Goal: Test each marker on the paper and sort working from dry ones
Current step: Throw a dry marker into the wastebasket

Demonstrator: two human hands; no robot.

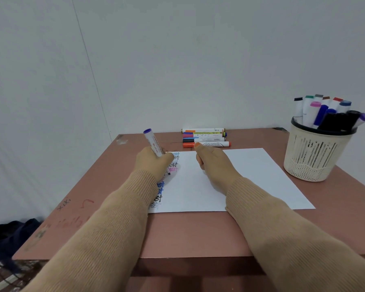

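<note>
A white sheet of paper (251,175) lies on the reddish-brown table (198,232). Down its left edge run several written "test" words in black, blue and pink. My left hand (154,163) grips a white marker with a purple end (153,143), held steeply with its dark tip touching the paper near those words. My right hand (213,163) rests on the paper's upper middle as a loose fist, thumb pointing away from me; nothing shows inside it. Several capped markers (204,138) lie in a row at the table's far edge, just beyond my right thumb.
A cream slotted basket (312,157) stands at the right of the table, full of several upright markers (329,110). A plain wall runs right behind the table. Dark cloth (9,232) lies on the floor at the left. Pen scribbles mark the table's left side.
</note>
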